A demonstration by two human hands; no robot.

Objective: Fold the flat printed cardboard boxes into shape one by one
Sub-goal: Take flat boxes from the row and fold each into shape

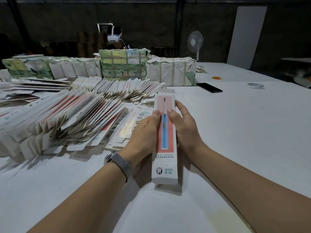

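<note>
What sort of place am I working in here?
Probably a packaging workshop: fanned rows of flat printed cardboard boxes, strapped paper-wrapped bundles on a big white table, bare dark walls, a white pedestal fan.

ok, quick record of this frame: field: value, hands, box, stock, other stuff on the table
box: long, printed, opened into shape, held above the table
left hand: grips the box's left side, thumb on the front
right hand: grips the right side, thumb on the front
flat boxes: fanned stacks, left of the hands
bundles: wrapped, at the far edge
other: phone, tape roll, fan
</note>
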